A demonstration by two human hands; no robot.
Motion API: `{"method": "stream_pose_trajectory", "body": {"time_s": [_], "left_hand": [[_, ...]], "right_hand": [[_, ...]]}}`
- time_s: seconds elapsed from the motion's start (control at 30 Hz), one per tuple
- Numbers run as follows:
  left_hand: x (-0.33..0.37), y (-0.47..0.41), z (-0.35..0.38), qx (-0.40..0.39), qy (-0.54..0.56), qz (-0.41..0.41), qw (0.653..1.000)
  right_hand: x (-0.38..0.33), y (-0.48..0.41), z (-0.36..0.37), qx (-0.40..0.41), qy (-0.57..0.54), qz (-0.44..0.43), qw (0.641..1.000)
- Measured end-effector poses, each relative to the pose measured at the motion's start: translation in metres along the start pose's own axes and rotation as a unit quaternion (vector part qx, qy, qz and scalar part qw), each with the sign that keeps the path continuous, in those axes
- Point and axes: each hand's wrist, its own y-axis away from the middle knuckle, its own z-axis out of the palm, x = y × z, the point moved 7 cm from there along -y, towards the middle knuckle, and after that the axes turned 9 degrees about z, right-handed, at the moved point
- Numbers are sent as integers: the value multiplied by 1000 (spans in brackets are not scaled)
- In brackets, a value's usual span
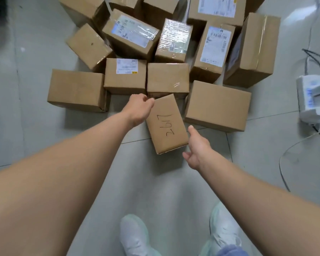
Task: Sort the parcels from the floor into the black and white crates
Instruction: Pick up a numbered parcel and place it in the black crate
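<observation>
A small cardboard parcel with a handwritten number on top sits nearest me, at the front of a heap of parcels. My left hand grips its far left corner, fingers curled over the edge. My right hand is at the parcel's near right corner, thumb against the side; its fingers lie out of sight under the box edge. Neither crate is in view.
Several brown cardboard parcels lie on the grey tiled floor behind, some with white labels. A white device with cables sits at the right. My two white shoes stand at the bottom.
</observation>
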Motion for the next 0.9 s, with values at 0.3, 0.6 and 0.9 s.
{"method": "stream_pose_trajectory", "body": {"time_s": [0.3, 0.6, 0.9], "left_hand": [[-26, -49, 41, -66, -38, -26, 997], [0, 25, -24, -25, 14, -102, 994], [115, 142, -186, 134, 167, -125, 969]], "right_hand": [[-10, -66, 26, -70, -62, 21, 995], [-38, 44, 5, -56, -6, -10, 998], [-117, 288, 29, -104, 79, -195, 972]]}}
